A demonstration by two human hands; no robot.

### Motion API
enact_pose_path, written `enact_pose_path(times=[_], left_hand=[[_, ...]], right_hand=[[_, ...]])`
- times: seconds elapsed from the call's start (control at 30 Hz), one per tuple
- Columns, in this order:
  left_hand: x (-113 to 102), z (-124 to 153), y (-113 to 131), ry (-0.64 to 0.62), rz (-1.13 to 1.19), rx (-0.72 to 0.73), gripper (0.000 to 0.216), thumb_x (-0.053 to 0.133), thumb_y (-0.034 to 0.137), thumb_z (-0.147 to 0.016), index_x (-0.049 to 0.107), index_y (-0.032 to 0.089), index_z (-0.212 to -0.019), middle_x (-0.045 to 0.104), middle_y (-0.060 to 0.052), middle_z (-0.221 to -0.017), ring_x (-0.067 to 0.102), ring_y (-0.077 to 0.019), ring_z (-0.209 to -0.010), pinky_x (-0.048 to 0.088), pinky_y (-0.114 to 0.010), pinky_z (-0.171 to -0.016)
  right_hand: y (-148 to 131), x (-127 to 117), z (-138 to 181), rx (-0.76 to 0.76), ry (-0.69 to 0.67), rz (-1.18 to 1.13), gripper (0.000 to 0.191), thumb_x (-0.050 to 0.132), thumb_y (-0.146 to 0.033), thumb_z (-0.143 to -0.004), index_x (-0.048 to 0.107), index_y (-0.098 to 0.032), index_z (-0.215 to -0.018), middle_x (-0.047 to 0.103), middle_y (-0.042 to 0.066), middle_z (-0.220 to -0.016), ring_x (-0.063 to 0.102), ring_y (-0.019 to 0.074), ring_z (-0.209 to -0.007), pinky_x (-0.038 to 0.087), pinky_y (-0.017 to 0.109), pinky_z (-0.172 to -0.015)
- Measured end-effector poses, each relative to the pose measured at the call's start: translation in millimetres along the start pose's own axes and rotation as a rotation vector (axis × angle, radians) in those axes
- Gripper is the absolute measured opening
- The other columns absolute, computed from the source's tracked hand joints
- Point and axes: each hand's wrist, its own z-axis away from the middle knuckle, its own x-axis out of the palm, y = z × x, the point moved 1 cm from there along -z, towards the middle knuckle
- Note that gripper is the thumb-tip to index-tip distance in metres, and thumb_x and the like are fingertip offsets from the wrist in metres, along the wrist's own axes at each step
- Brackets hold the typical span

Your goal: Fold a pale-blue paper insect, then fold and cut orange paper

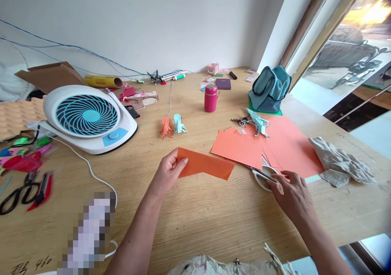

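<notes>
My left hand (168, 170) pinches the left end of a folded strip of orange paper (207, 164), thumb on top, and holds it above the wooden table. To the right, my right hand (295, 193) has its thumb and fingers closed at the handles of a pair of white-handled scissors (259, 179), which lie on the table. Their blades point left, towards a cut piece of orange paper (238, 148). Behind that lies a larger orange sheet (299, 144), with a light blue folded paper insect (258, 123) on its left part.
An orange folded paper figure (165, 127) and a light blue one (179, 124) stand mid-table. A pink flask (210, 98), keys (241, 122), a teal bag (270, 89) and grey gloves (340, 161) surround the papers. A white fan (90, 118) and black-handled scissors (21, 193) sit left.
</notes>
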Motion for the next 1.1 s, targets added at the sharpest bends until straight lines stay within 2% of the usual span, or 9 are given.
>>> enact_pose_path(times=[0.13, 0.3, 0.4, 0.5, 0.57, 0.67, 0.73, 0.87, 1.1], left_hand=[[3, 1, 1, -0.016, 0.065, -0.052, 0.027, 0.069, 0.037, -0.084, 0.064, 0.017, -0.1, 0.072, -0.005, -0.095, 0.067, -0.0186, -0.083, 0.052, -0.028, -0.078], [0, 0, -1, -0.046, 0.039, -0.043, 0.025, 0.067, 0.034, -0.086, 0.061, 0.017, -0.103, 0.071, -0.006, -0.099, 0.066, -0.0183, -0.087, 0.052, -0.027, -0.077], [-4, -1, -5, -0.076, -0.025, -0.023, 0.022, 0.064, 0.033, -0.089, 0.061, 0.018, -0.105, 0.071, -0.005, -0.101, 0.065, -0.0175, -0.088, 0.052, -0.026, -0.079], [-5, 0, -10, -0.122, -0.107, -0.017, 0.021, 0.061, 0.033, -0.092, 0.062, 0.019, -0.107, 0.07, -0.005, -0.101, 0.065, -0.0178, -0.089, 0.051, -0.026, -0.079], [-4, 2, -12, -0.142, -0.176, -0.017, 0.024, 0.06, 0.032, -0.092, 0.063, 0.019, -0.111, 0.07, -0.005, -0.102, 0.064, -0.0184, -0.091, 0.051, -0.027, -0.08], [2, 6, -11, -0.174, -0.29, -0.023, 0.033, 0.061, 0.029, -0.09, 0.061, 0.022, -0.122, 0.07, -0.005, -0.107, 0.064, -0.0197, -0.096, 0.05, -0.028, -0.085], [7, 9, -8, -0.205, -0.367, -0.022, 0.04, 0.062, 0.025, -0.088, 0.059, 0.025, -0.127, 0.07, -0.004, -0.111, 0.065, -0.0206, -0.102, 0.048, -0.029, -0.088], [15, 13, -3, -0.283, -0.498, -0.004, 0.046, 0.06, 0.019, -0.085, 0.06, 0.03, -0.13, 0.069, -0.001, -0.122, 0.064, -0.0206, -0.111, 0.046, -0.028, -0.093], [20, 14, -6, -0.274, -0.563, 0.039, 0.042, 0.062, 0.021, -0.085, 0.062, 0.028, -0.126, 0.069, 0.001, -0.124, 0.064, -0.0187, -0.11, 0.044, -0.024, -0.093]], right_hand=[[-11, -2, -17, -0.013, -0.152, 0.016, 0.029, 0.053, -0.045, -0.093, 0.068, -0.02, -0.099, 0.063, 0.011, -0.091, 0.062, 0.028, -0.08, 0.05, 0.041, -0.073], [-16, -15, -12, 0.072, -0.349, -0.184, 0.028, 0.051, -0.048, -0.09, 0.06, -0.023, -0.085, 0.064, 0.008, -0.082, 0.063, 0.027, -0.074, 0.047, 0.039, -0.067], [-21, -38, -2, 0.216, -0.503, -0.435, 0.032, 0.049, -0.053, -0.092, 0.058, -0.023, -0.084, 0.065, 0.006, -0.077, 0.062, 0.0239, -0.069, 0.046, 0.036, -0.062], [-35, -60, -4, 0.277, -0.683, -0.943, 0.04, 0.05, -0.058, -0.091, 0.064, -0.022, -0.099, 0.068, 0.009, -0.089, 0.063, 0.0242, -0.077, 0.05, 0.035, -0.066], [-49, -67, -13, 0.353, -0.627, -1.202, 0.043, 0.056, -0.06, -0.089, 0.064, -0.021, -0.107, 0.068, 0.009, -0.095, 0.064, 0.0254, -0.084, 0.051, 0.034, -0.069], [-77, -64, -33, 0.278, -0.658, -1.346, 0.039, 0.07, -0.058, -0.079, 0.061, -0.022, -0.092, 0.059, 0.002, -0.074, 0.054, 0.0176, -0.062, 0.042, 0.03, -0.054], [-96, -59, -49, 0.221, -0.626, -1.294, 0.032, 0.072, -0.049, -0.081, 0.055, -0.022, -0.079, 0.059, 0.001, -0.074, 0.054, 0.0163, -0.062, 0.042, 0.029, -0.056], [-125, -51, -76, 0.147, -0.57, -1.284, 0.03, 0.073, -0.044, -0.082, 0.059, -0.022, -0.097, 0.07, 0.007, -0.096, 0.063, 0.0221, -0.083, 0.048, 0.033, -0.069], [-157, -36, -84, 0.2, -0.669, -1.378, 0.028, 0.076, -0.038, -0.077, 0.055, -0.021, -0.085, 0.057, -0.002, -0.069, 0.048, 0.0128, -0.06, 0.038, 0.026, -0.054]])
